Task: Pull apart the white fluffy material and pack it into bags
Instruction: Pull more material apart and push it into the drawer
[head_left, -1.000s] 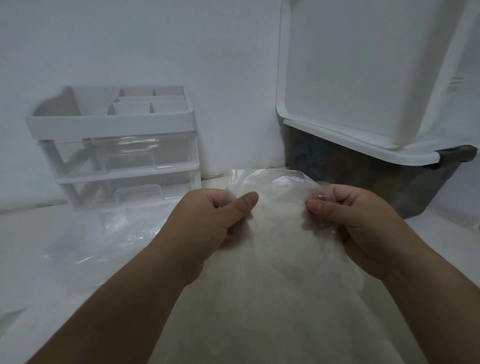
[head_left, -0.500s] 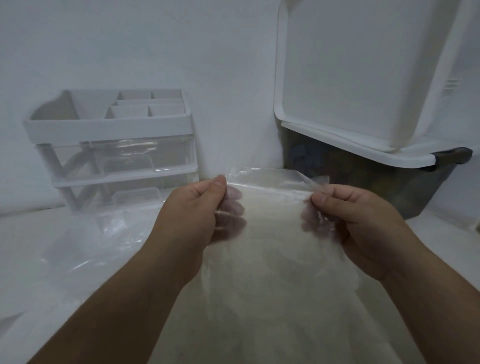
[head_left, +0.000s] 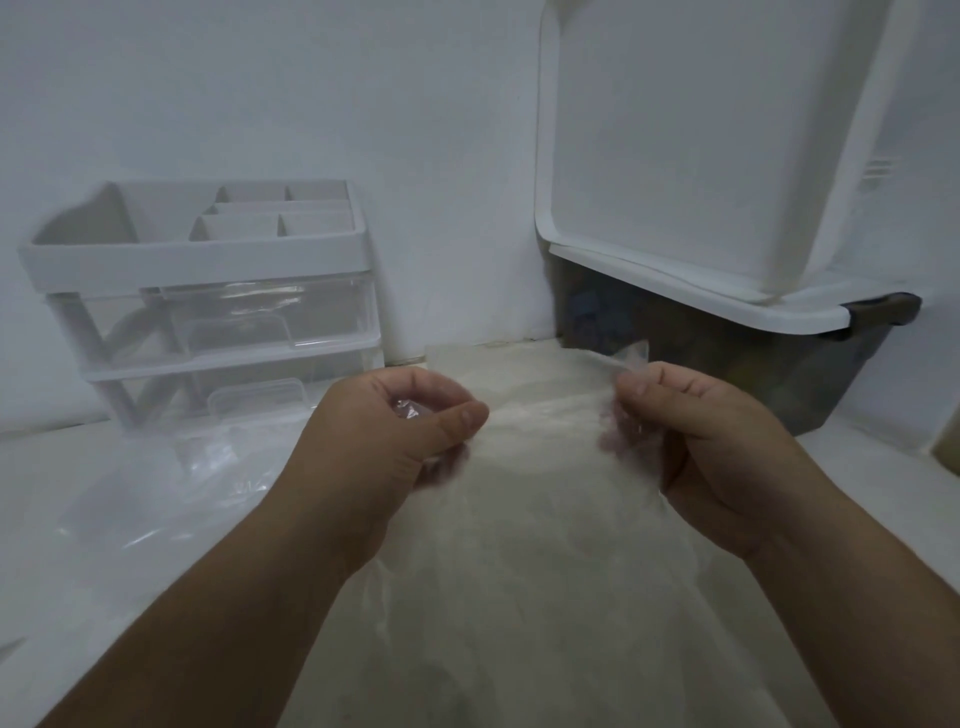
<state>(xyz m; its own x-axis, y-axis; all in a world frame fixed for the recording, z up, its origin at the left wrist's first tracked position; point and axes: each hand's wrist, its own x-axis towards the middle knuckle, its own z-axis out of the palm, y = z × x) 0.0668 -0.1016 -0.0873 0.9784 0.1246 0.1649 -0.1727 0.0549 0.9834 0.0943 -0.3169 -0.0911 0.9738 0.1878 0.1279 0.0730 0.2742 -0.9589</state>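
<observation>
White drawer organizer (head_left: 208, 306), lidded storage bin (head_left: 727, 364).

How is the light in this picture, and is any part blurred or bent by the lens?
Head view: dim, flat, bluish light with no hard shadows. Head view: faint glare on the loose plastic at left. Head view: the bag, pinched by the left hand and right hand, looks hazy, its top edge slightly smeared. Head view: the wide lens bows the lid edges.
</observation>
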